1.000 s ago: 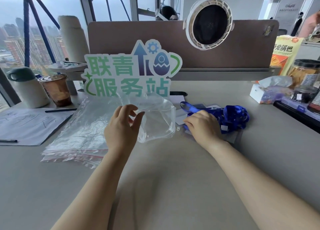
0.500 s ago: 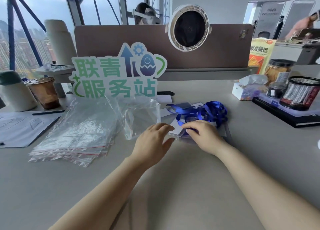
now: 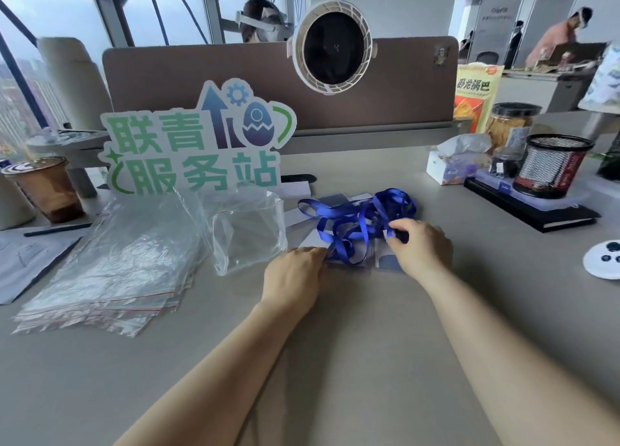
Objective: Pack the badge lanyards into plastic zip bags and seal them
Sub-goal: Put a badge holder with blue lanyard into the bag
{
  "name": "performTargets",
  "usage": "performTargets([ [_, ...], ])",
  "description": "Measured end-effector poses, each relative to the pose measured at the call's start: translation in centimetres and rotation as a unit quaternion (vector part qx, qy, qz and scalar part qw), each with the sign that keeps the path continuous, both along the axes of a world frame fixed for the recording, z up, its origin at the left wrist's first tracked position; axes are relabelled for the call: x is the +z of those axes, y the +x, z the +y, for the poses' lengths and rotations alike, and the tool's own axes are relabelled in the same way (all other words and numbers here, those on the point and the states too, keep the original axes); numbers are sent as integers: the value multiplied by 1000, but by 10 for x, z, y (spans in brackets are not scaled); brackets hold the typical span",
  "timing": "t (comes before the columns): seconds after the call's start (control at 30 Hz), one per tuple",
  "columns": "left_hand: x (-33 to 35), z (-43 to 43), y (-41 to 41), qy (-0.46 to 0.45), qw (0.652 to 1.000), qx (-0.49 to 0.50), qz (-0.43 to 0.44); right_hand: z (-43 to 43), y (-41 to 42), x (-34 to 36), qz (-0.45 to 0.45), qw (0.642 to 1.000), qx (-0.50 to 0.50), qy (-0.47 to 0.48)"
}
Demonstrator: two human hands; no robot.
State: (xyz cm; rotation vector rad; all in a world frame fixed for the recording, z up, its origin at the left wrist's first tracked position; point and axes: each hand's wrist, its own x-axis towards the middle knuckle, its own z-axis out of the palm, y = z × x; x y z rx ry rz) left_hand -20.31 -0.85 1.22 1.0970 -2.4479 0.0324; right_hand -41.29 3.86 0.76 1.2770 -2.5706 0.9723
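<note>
A: Fingers (image 3: 409, 229) of the right hand (image 3: 424, 249) pinch a blue ribbon of the lanyards (image 3: 355, 219) tangled on the desk (image 3: 335, 345). The left hand (image 3: 293, 272) touches the heap's edge, grip hidden.
B: Step?
A: Gathering a lanyard, I judge. Next: untangle one and feed it into the open bag (image 3: 246, 234) beside.
B: Counts?
A: One open bag, one stack of flat bags (image 3: 110, 271); lanyards too knotted to count.

grey desk (image 3: 335, 361), brown partition (image 3: 201, 73), windows (image 3: 50, 16)

Blue lanyards (image 3: 359, 222), clear red-striped zip bags (image 3: 110, 271), green-and-blue sign (image 3: 198, 143), black mesh cup (image 3: 552, 165)
</note>
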Motion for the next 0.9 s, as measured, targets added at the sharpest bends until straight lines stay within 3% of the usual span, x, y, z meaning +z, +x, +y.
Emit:
performTargets([
  [0.07,1,0,3,-27,999,-14,32,0,1,-3,24,999,-1,32],
  [0.2,11,1,11,-71,989,-2,126,2,-6,5,29,999,-40,-3],
  [0.3,16,2,14,-24,984,30,177,8,-11,8,42,997,-64,-18],
  [0.47,17,3,22,-17,962,38,271,1,-9,-1,127,988,65,-54],
  [0.63,24,2,27,75,917,-6,391,0,-12,-5,129,985,90,77],
  [0.9,31,0,34,62,892,7,447,2,-5,5,125,986,68,90],
])
